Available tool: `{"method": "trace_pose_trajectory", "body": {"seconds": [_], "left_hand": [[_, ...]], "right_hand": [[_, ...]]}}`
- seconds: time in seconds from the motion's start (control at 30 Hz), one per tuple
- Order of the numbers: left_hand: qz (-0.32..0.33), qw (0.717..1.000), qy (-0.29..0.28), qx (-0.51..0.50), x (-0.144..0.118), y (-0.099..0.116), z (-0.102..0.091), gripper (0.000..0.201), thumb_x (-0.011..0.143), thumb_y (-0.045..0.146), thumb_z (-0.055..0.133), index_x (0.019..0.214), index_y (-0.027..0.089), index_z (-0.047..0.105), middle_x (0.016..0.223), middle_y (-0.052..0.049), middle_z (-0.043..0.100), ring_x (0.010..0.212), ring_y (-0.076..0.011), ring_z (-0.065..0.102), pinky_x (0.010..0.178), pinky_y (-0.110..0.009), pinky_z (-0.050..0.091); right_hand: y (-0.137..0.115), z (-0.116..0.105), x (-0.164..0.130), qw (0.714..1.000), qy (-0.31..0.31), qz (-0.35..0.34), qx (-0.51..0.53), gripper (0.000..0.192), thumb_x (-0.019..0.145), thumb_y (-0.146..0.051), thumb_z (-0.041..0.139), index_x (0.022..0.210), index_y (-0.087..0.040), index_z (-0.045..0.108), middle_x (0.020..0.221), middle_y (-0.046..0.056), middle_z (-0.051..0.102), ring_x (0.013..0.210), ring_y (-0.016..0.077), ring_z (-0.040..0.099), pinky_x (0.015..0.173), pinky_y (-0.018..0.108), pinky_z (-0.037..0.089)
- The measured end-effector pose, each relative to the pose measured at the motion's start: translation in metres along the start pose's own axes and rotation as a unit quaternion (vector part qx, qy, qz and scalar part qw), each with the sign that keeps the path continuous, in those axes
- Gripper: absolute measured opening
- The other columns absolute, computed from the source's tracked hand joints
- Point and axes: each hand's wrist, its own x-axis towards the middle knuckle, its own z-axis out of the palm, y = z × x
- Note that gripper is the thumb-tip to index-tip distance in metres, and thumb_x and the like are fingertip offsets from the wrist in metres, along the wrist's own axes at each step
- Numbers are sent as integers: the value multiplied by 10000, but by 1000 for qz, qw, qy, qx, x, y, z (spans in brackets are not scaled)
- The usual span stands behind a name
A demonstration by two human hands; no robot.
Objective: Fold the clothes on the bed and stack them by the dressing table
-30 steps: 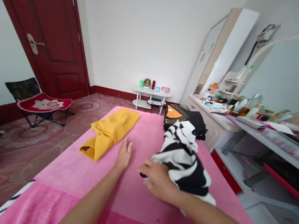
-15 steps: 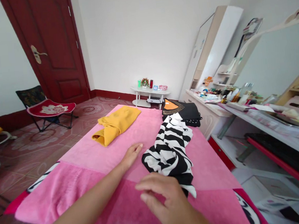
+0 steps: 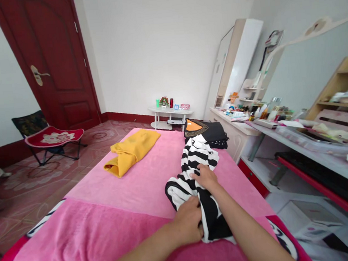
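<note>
A crumpled black-and-white striped shirt (image 3: 191, 155) lies on the pink bedspread (image 3: 143, 195), right of centre. My left hand (image 3: 189, 220) is closed on its near left part, with the fingertips hidden in the folds. Farther up the same shirt, my right hand (image 3: 207, 177) presses down with bent fingers that grip the cloth. To the left, a yellow garment (image 3: 135, 150) rests loosely folded on the bed. Beyond the striped shirt sits a pile of folded dark clothes (image 3: 209, 132), the top one black with an orange patch and a gold pattern.
A small white table (image 3: 170, 111) holding several small items stands past the bed's far end. Along the right runs a cluttered dressing table (image 3: 287, 130). A red folding chair (image 3: 53, 136) is on the floor at left, near a dark red door (image 3: 59, 63).
Both hands have come onto the striped shirt: the left moved right and nearer, the right moved forward and is now on the cloth. The view has shifted slightly to the right.
</note>
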Motion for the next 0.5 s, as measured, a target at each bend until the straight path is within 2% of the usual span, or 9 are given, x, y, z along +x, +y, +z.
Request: {"method": "trace_pose_trajectory", "body": {"seconds": [0.1, 0.2, 0.27, 0.33, 0.4, 0.5], "left_hand": [[-25, 999, 21, -16, -5, -8, -1, 379, 728, 228, 621, 1106, 234, 591, 1133, -67, 550, 1049, -238, 519, 913, -333, 423], [-110, 992, 61, -6, -6, -23, -15, 462, 779, 334, 602, 1221, 233, 512, 1168, -76, 530, 1052, -233, 525, 886, -324, 431], [-164, 985, 53, 33, -5, -33, -25, 547, 760, 426, 623, 1259, 246, 489, 1212, -87, 510, 1059, -258, 532, 867, -338, 431], [-191, 979, 13, 69, -3, -40, -29, 542, 713, 458, 659, 1202, 260, 536, 1179, -79, 531, 986, -263, 574, 807, -331, 439], [-199, 976, -13, 89, -1, -42, -29, 408, 706, 420, 660, 1077, 261, 595, 1068, -53, 577, 877, -236, 604, 738, -305, 435], [-180, 979, -4, 95, 5, -42, -28, 235, 713, 342, 638, 924, 242, 617, 946, -30, 615, 828, -218, 601, 698, -280, 411]], "right_hand": [[9, 9, -6, 997, 33, 31, 70, 213, 607, -369, 697, 617, -189, 582, 692, 40, 630, 712, 206, 592, 685, 311, 425], [25, 4, -15, 978, 114, 88, 154, 298, 728, -475, 519, 632, -197, 570, 640, 22, 615, 684, 186, 580, 640, 282, 440], [38, -4, -25, 949, 193, 147, 203, 364, 774, -490, 381, 707, -192, 581, 685, 40, 634, 710, 195, 587, 612, 286, 457], [51, -11, -39, 911, 262, 205, 244, 386, 770, -474, 315, 742, -191, 576, 674, 52, 634, 708, 210, 598, 568, 301, 468], [60, -16, -52, 874, 309, 247, 281, 356, 738, -465, 327, 732, -198, 563, 637, 51, 623, 685, 223, 609, 528, 313, 477], [64, -17, -66, 832, 349, 273, 333, 280, 686, -445, 414, 727, -204, 550, 654, 54, 637, 690, 234, 629, 523, 326, 505]]}}
